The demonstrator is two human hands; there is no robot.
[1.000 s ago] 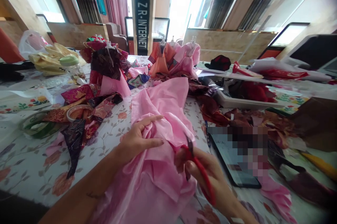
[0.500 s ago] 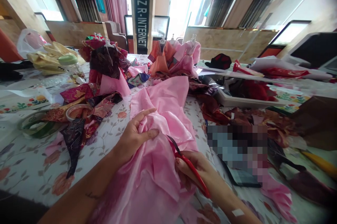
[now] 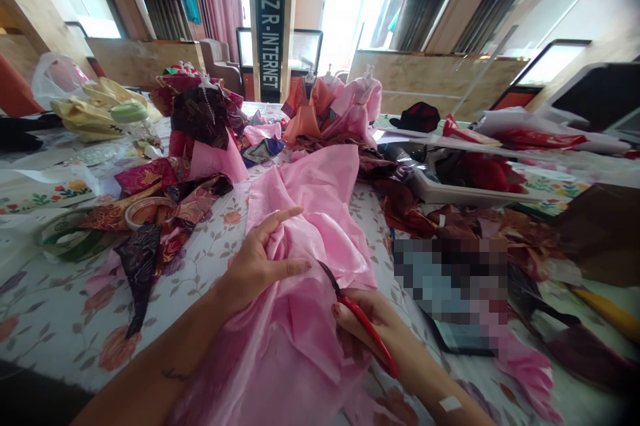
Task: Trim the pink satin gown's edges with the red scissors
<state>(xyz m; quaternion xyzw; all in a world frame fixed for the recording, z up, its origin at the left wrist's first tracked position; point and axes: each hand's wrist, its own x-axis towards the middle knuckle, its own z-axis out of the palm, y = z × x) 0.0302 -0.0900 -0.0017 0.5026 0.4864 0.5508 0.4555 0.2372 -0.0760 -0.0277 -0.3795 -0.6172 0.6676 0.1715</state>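
Observation:
A large piece of pink satin cloth (image 3: 295, 339) lies bunched on the table in front of me. My left hand (image 3: 263, 266) grips a fold of it, with the index finger stretched out on top. My right hand (image 3: 370, 326) is shut on red-handled scissors (image 3: 365, 326), whose dark blades (image 3: 329, 275) point up and left. Their tips reach the pink cloth at a fold close to my left hand. The lower blade is hidden in the cloth, and I cannot tell whether it is cutting.
Brocade scraps and a tape roll (image 3: 145, 213) lie left on the floral tablecloth (image 3: 55, 286). Small dressed mannequins (image 3: 200, 119) stand behind. A white tray (image 3: 465, 194) holds red cloth at right. A tablet (image 3: 463, 338) lies partly blurred beside my right hand.
Over the last second, my right hand has swung left and lowered the scissors, bringing the blades from upright to a slant into the cloth's fold. My left hand has gathered the cloth slightly.

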